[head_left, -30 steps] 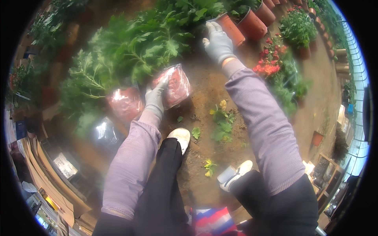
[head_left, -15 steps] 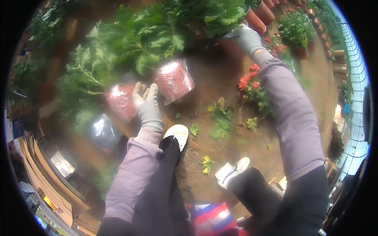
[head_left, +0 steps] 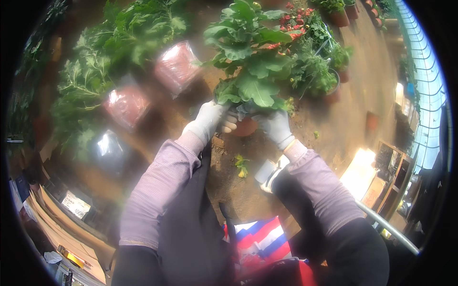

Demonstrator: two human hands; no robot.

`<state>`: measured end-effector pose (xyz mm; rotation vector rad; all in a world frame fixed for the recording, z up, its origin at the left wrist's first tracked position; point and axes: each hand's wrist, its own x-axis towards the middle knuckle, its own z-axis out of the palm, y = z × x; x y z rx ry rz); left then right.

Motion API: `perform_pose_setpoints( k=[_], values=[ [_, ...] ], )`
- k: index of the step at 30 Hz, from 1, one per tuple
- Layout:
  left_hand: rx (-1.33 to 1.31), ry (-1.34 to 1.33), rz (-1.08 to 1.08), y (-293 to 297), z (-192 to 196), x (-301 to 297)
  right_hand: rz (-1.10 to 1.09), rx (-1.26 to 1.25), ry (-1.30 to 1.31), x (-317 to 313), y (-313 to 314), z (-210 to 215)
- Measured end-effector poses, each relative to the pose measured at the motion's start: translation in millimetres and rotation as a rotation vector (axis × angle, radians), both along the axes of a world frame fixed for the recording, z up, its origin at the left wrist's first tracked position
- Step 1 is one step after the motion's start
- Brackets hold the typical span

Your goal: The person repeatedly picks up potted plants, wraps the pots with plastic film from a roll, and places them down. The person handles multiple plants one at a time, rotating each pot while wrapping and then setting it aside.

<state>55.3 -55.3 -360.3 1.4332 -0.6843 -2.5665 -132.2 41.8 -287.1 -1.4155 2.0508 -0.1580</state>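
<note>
A leafy green potted plant (head_left: 257, 83) stands upright in front of me, its brown pot (head_left: 244, 127) showing between my gloved hands. My left hand (head_left: 213, 119) is at the pot's left rim, its fingers curled in against it. On the other side my right hand (head_left: 275, 126) grips the rim, with its fingertips partly hidden under the leaves. To the left lie plants with pots wrapped in clear film: one reddish wrapped pot (head_left: 177, 68), another wrapped pot (head_left: 125, 106) and a darker wrapped pot (head_left: 111, 148).
Red-flowered potted plants (head_left: 305, 71) stand just beyond the right hand. Brown pots (head_left: 339, 18) are farther back. Flattened cardboard (head_left: 71, 238) lies at lower left, a metal pipe (head_left: 389, 227) at lower right. A striped bag (head_left: 260, 240) is between my legs; yellowish leaves (head_left: 241, 167) lie on the soil.
My right hand has come from the far right to the middle, bringing the leafy potted plant near. My left hand has left the wrapped pots and moved right to this pot.
</note>
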Motion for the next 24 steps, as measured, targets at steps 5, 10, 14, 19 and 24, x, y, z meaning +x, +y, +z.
perform_pose_setpoints(
  k=[5, 10, 14, 19, 24],
  values=[
    [-0.182, -0.023, -0.184, 13, -30, 15, -0.357, -0.127, -0.467, 18, 30, -10],
    [-0.127, -0.158, -0.128, 10, -20, 7, -0.202, -0.198, -0.233, 13, 27, -13],
    [-0.141, -0.217, -0.194, 10, -17, 6, -0.825, -0.518, -0.888, -15, 70, -20],
    [-0.225, -0.185, -0.174, 9, -38, 13, -1.374, -0.468, -0.926, -14, 165, -62],
    [-0.422, 0.079, -0.389, 18, -52, 24, -0.441, 0.204, 0.294, 30, 202, -106]
  ],
)
